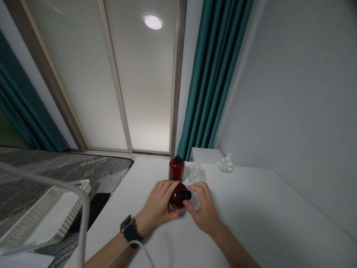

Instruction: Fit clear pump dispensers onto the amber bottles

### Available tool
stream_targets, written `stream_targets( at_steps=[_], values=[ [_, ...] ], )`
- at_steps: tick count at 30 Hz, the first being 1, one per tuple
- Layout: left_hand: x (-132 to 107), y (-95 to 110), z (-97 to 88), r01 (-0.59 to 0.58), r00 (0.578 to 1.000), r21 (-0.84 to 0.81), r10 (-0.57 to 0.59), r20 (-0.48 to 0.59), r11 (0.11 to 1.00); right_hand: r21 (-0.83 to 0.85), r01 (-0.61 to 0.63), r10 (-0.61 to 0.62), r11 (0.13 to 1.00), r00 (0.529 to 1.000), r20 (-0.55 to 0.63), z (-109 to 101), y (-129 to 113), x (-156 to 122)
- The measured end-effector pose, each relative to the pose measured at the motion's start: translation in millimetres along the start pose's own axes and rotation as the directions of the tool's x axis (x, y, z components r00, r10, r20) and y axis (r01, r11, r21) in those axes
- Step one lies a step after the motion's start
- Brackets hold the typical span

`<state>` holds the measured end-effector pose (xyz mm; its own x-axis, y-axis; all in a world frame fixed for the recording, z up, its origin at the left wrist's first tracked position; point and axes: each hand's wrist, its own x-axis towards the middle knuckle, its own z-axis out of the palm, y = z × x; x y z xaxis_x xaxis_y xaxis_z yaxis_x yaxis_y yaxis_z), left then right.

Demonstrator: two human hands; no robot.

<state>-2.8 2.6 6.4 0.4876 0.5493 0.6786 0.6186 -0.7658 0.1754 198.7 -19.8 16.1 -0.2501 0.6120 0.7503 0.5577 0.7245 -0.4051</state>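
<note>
My left hand (158,206) is wrapped round a small dark red bottle (177,199) held just above the white table (251,216). The bottle is tilted, its black cap (186,194) pointing right. My right hand (203,210) pinches that cap with thumb and forefinger. A second red bottle (176,168) with a black cap stands upright just behind my hands. A clear bottle (196,173) stands next to it on the right.
Another clear bottle (225,164) lies near the wall at the table's far edge. A white perforated basket (47,208) sits on the grey bed at left, behind a white rail (80,208). Teal curtains (214,74) hang by the window. A smartwatch (129,230) is on my left wrist.
</note>
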Motion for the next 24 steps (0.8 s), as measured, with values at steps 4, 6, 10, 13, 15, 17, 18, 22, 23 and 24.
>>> stream_targets(
  at_steps=[4, 6, 10, 13, 15, 17, 18, 22, 23, 24],
  values=[
    [-0.2, 1.3, 0.2, 0.01, 1.0, 0.003, -0.011, 0.019, 1.0, 0.048, 0.009, -0.012, 0.999, 0.998, 0.054, -4.5, -0.8, 1.4],
    [-0.3, 2.3, -0.6, 0.012, 0.999, -0.005, -0.012, 0.033, 1.0, 0.098, 0.04, -0.046, 0.994, 0.997, 0.06, -5.4, -3.9, 1.2],
    [-0.5, 3.1, -1.6, 0.003, 0.999, -0.006, -0.003, 0.039, 1.0, 0.065, -0.053, 0.051, 0.996, 0.998, 0.026, -2.0, -5.7, 0.3],
    [-0.2, 2.2, -1.2, 0.0, 1.0, 0.008, -0.001, 0.032, 1.0, 0.045, -0.076, 0.075, 0.996, 0.997, 0.024, -1.0, -4.2, 0.2],
    [0.1, 1.2, -0.5, 0.008, 1.0, 0.007, -0.009, 0.027, 1.0, 0.079, -0.021, 0.017, 0.997, 0.999, 0.047, -1.7, -4.4, 0.6],
    [0.1, 0.6, 0.3, 0.009, 1.0, -0.001, -0.009, 0.022, 1.0, 0.103, -0.007, 0.001, 0.995, 0.998, 0.064, -2.3, -5.1, 1.1],
    [-0.1, 0.4, 0.7, 0.006, 1.0, -0.005, -0.006, 0.02, 1.0, 0.095, -0.02, 0.013, 0.995, 0.998, 0.069, -2.5, -5.3, 1.5],
    [-0.7, 1.1, 0.7, 0.009, 1.0, -0.011, -0.009, 0.029, 1.0, 0.002, 0.0, 0.0, 1.0, 0.994, 0.113, -5.7, -4.4, 3.2],
    [-0.5, 1.4, 0.1, 0.018, 0.999, -0.015, -0.018, 0.03, 1.0, -0.014, 0.041, -0.039, 0.999, 0.991, 0.127, -7.5, -4.0, 3.6],
    [-0.1, 1.5, -0.7, 0.028, 0.999, -0.022, -0.027, 0.03, 0.999, -0.021, 0.082, -0.078, 0.996, 0.988, 0.132, -9.5, -3.5, 3.9]
  ],
)
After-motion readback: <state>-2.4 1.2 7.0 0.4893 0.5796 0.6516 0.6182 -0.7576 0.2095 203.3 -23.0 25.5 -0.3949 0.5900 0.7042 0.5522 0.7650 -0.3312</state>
